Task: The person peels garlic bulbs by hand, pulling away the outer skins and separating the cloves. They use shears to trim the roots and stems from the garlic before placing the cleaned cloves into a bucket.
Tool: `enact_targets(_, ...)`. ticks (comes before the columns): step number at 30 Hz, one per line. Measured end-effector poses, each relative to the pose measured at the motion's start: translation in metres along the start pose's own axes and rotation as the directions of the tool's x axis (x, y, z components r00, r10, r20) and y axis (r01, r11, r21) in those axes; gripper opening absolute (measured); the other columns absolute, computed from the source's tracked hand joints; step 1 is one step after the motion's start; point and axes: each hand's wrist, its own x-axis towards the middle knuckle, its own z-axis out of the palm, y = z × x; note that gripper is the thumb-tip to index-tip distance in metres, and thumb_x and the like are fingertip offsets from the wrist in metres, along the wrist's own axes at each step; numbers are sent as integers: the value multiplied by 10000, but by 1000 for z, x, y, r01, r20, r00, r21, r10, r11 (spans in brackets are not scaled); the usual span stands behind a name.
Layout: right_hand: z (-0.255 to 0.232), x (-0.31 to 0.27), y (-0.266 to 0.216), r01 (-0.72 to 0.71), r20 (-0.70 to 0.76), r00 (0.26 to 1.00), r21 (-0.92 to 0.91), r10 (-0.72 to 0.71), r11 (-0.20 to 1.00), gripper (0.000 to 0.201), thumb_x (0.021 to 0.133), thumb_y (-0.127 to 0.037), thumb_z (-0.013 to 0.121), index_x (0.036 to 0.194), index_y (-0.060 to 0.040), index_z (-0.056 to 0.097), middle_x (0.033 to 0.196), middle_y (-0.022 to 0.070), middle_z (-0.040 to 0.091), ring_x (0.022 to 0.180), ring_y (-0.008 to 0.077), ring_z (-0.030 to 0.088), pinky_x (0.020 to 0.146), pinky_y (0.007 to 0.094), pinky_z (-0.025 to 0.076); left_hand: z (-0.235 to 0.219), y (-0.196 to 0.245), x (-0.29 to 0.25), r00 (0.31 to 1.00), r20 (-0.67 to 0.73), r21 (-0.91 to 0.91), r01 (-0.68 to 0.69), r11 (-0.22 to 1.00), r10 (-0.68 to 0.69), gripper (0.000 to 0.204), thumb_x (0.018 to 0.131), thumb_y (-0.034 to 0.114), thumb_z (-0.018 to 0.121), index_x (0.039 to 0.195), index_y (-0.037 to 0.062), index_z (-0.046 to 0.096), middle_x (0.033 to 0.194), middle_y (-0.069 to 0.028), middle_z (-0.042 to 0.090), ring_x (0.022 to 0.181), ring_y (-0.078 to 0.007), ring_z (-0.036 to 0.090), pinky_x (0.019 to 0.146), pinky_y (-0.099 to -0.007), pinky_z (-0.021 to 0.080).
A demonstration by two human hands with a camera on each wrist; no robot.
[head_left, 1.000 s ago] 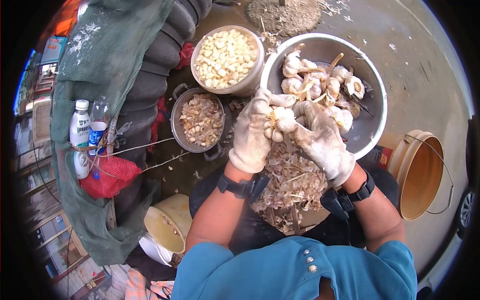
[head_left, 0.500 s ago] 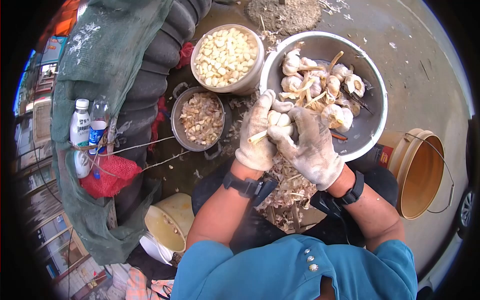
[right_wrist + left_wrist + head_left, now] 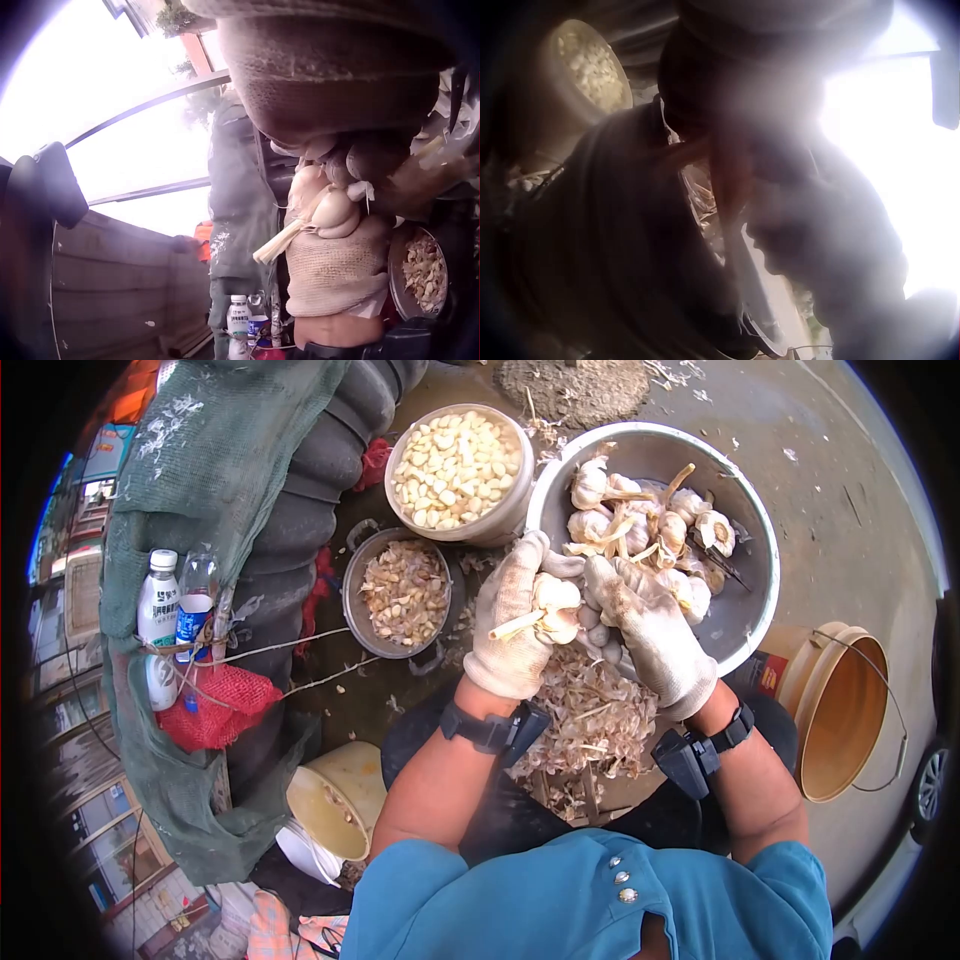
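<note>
Both hands wear whitish knit gloves and meet over a heap of garlic skins (image 3: 590, 720). My left hand (image 3: 508, 625) grips a partly peeled garlic bulb (image 3: 556, 600), its cut stem (image 3: 514, 626) pointing to the lower left. My right hand (image 3: 655, 635) has its curled fingers at the right side of the bulb, the thumb raised above them. In the right wrist view the right fingertips (image 3: 341, 169) lie against the garlic bulb (image 3: 334, 208) with bare pale cloves showing. The left wrist view is dark and glaring, hiding the grip.
A metal bowl (image 3: 738, 628) of unpeeled bulbs stands beyond the right hand. Left of it are a bucket (image 3: 492, 532) of peeled cloves and a small pot (image 3: 350, 588) of cloves and skins. A tan bucket (image 3: 840, 710) lies tipped at right; bottles (image 3: 160, 600) stand at far left.
The bulb has turned in the left hand, so its stem now points lower left. The right hand closed in over the bulb, then drew back a little to the right.
</note>
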Motion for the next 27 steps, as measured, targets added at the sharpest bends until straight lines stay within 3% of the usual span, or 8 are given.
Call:
enact_targets(4, 3, -2, 7, 394, 11, 875, -597, -483, 699, 356, 970, -358, 579, 1129, -41, 553, 889, 15, 598, 753, 70, 566, 628, 196, 478, 0, -8, 4, 990, -135, 144, -16, 989, 36, 330, 1002, 341, 494, 909, 49, 615, 814, -37, 638, 667, -100, 608, 552, -235, 494)
enact_targets(10, 19, -2, 13, 360, -24, 933, 26, -360, 932, 337, 908, -239, 650, 1135, -16, 542, 969, 137, 607, 896, 219, 630, 757, 351, 521, -5, -19, 4, 992, -107, 181, -39, 983, 59, 298, 1003, 315, 494, 882, 66, 604, 797, -3, 600, 658, -70, 581, 581, -209, 480)
enact_targets(13, 15, 0, 21, 331, -12, 924, -478, -383, 813, 300, 894, -195, 637, 1122, -17, 557, 1038, 172, 603, 910, 302, 637, 747, 353, 531, -6, -24, 5, 991, -134, 63, 14, 998, -6, 281, 1001, 307, 497, 887, 72, 601, 782, 0, 598, 657, -71, 582, 594, -210, 484)
enact_targets(15, 13, 2, 30, 536, 140, 715, -740, -685, 408, 271, 888, -177, 619, 1100, -13, 574, 1012, 187, 609, 857, 355, 626, 726, 376, 519, -2, -23, 4, 989, -149, 39, 23, 999, -17, 278, 999, 307, 499, 887, 74, 599, 763, 1, 596, 651, -77, 586, 600, -216, 489)
enact_targets(18, 20, -1, 16, 275, -87, 912, -596, -401, 754, 260, 887, -192, 603, 1094, -35, 584, 1029, 193, 599, 903, 342, 616, 750, 398, 505, 7, -18, 0, 982, -185, 60, 50, 997, -38, 284, 995, 313, 502, 884, 71, 600, 731, 0, 598, 638, -86, 591, 615, -224, 495)
enact_targets(22, 20, 0, 20, 299, -86, 883, -655, -461, 694, 232, 882, -206, 596, 1055, -50, 595, 1034, 185, 596, 938, 334, 606, 779, 415, 496, -5, -25, 1, 994, -106, 167, -14, 986, 33, 296, 998, 282, 506, 1007, 13, 626, 866, -51, 646, 745, -101, 612, 670, -232, 503)
enact_targets(25, 18, 3, 27, 226, -161, 932, -439, -323, 870, 195, 877, -221, 596, 1000, -71, 619, 1100, 185, 564, 982, 325, 584, 800, 420, 490, -7, -26, 1, 992, -70, 277, -83, 957, 107, 277, 1011, 250, 481, 1044, 8, 612, 908, -57, 645, 780, -103, 609, 699, -242, 505)
enact_targets(27, 11, 4, 30, 413, 70, 799, -786, -598, 460, 220, 896, -225, 588, 1029, -51, 606, 1038, 173, 590, 934, 327, 602, 805, 417, 490, -7, -28, 1, 994, -73, 255, -59, 965, 80, 266, 1016, 234, 471, 1060, 7, 604, 926, -59, 643, 798, -104, 608, 712, -245, 506)
